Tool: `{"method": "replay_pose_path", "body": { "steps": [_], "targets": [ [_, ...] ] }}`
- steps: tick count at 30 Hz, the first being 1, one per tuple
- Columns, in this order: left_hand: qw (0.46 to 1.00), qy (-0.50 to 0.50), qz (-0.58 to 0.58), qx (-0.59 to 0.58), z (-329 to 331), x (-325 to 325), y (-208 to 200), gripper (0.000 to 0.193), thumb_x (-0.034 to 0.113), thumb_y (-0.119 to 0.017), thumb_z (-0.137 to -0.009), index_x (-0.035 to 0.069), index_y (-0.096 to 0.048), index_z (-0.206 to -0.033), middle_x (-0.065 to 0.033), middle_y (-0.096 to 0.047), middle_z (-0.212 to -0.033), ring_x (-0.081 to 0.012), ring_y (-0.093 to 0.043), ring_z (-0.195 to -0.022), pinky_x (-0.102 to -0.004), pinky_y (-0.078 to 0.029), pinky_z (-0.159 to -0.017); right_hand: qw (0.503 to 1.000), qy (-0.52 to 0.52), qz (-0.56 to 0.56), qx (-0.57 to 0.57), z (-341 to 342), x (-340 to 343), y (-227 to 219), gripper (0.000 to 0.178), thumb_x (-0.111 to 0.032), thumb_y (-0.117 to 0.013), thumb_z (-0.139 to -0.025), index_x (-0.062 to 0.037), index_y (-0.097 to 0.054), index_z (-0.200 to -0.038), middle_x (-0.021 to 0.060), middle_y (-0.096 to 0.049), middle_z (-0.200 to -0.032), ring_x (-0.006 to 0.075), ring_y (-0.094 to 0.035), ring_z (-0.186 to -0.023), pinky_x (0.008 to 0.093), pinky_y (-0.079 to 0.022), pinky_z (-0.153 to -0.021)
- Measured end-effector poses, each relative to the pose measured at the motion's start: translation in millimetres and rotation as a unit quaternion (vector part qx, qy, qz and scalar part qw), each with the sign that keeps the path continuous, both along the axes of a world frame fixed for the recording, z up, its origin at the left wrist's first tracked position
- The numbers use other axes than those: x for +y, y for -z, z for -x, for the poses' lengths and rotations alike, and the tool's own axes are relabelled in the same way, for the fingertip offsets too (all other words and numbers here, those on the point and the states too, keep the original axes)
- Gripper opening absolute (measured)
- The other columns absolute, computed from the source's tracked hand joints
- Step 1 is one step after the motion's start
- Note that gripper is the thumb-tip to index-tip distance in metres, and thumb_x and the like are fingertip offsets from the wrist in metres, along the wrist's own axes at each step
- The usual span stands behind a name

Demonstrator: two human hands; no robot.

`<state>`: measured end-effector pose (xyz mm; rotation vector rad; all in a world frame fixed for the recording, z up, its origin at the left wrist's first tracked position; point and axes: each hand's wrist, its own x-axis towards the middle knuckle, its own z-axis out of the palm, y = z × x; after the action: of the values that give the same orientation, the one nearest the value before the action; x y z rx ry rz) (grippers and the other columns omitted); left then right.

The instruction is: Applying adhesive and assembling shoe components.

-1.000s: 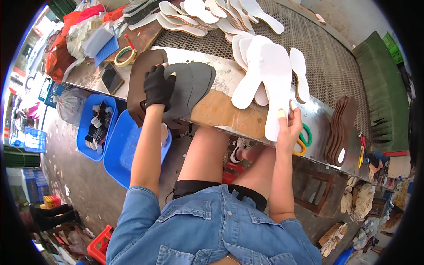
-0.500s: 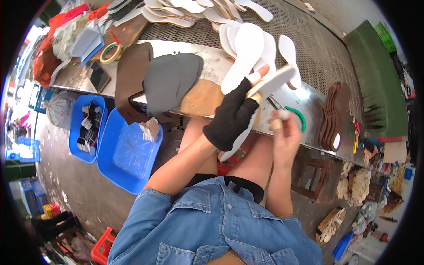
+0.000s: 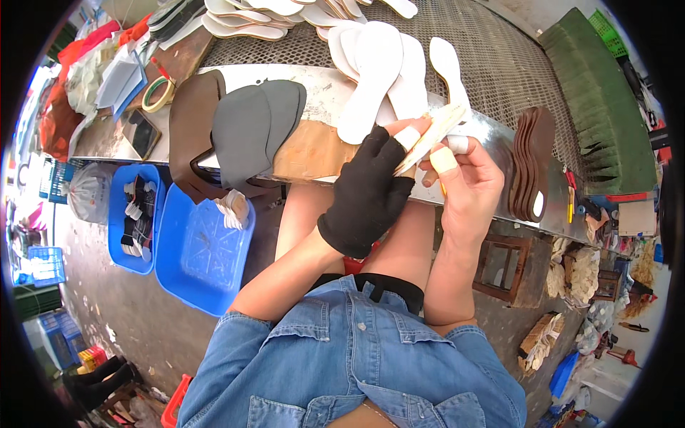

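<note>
My left hand [image 3: 367, 191], in a black glove with bare fingertips and a white wrap on one finger, grips a pale insole [image 3: 433, 137] tilted edge-on above the bench. My right hand [image 3: 469, 182] is bare, with tape around some fingertips. Its thumb and fingers are pinched together at the insole's near edge; whether they grasp the edge or something small there is hidden. Just beyond, white insoles [image 3: 374, 78] lie overlapping, and a single white insole [image 3: 448, 70] rests to their right. Left of the glove is a tan board [image 3: 311, 150].
Dark grey sheets [image 3: 250, 127] and a brown piece [image 3: 191, 114] cover the bench's left. A phone [image 3: 141, 134] and tape roll [image 3: 158, 94] sit farther left. Brown insoles [image 3: 531, 160] are stacked at right. Two blue bins [image 3: 187, 282] stand below the bench's left edge.
My right hand has moved up and left to meet the insole. The insole has turned from showing its white face to edge-on. The green-handled scissors are now hidden behind my right hand.
</note>
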<state>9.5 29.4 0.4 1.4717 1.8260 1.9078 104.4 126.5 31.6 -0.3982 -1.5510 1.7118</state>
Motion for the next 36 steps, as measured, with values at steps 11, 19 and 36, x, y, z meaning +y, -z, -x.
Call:
{"method": "replay_pose_path", "body": {
  "steps": [11, 19, 36],
  "targets": [
    [1.0, 0.0, -0.004, -0.002, -3.4, 0.2, 2.8, 0.066, -0.008, -0.051, -0.072, 0.011, -0.044, -0.136, -0.0174, -0.052, -0.121, -0.034, -0.058, -0.1, -0.0362, -0.049, -0.08, 0.999, 0.031, -0.008, -0.022, 4.2, -3.5, -3.9, 0.007, 0.0, -0.059, -0.084, 0.0033, -0.061, -0.09, 0.007, -0.064, -0.08, 0.0106, -0.059, -0.064, 0.0225, -0.046, -0.054],
    [0.927, 0.133, 0.1, -0.336, -10.4, -12.8, -20.3, 0.047, 0.016, -0.047, -0.094, 0.005, -0.038, -0.139, -0.0057, -0.058, -0.099, -0.0086, -0.05, -0.079, -0.0223, -0.042, -0.07, 1.0, 0.016, 0.008, -0.008, 13.1, -3.3, -7.1, 0.005, 0.006, -0.059, -0.081, 0.0015, -0.058, -0.081, -0.0018, -0.057, -0.076, 0.0023, -0.051, -0.067, 0.0174, -0.043, -0.058],
    [0.995, 0.013, 0.008, -0.101, 1.8, 0.4, 15.8, 0.055, -0.002, -0.039, -0.084, 0.006, -0.04, -0.139, -0.0104, -0.057, -0.109, -0.0121, -0.05, -0.08, -0.0276, -0.044, -0.074, 0.996, -0.019, -0.04, -0.079, 22.3, -2.2, -7.4, 0.005, -0.002, -0.054, -0.086, -0.0009, -0.059, -0.084, 0.0031, -0.062, -0.078, 0.0051, -0.053, -0.06, 0.0196, -0.041, -0.05]
  ]
}}
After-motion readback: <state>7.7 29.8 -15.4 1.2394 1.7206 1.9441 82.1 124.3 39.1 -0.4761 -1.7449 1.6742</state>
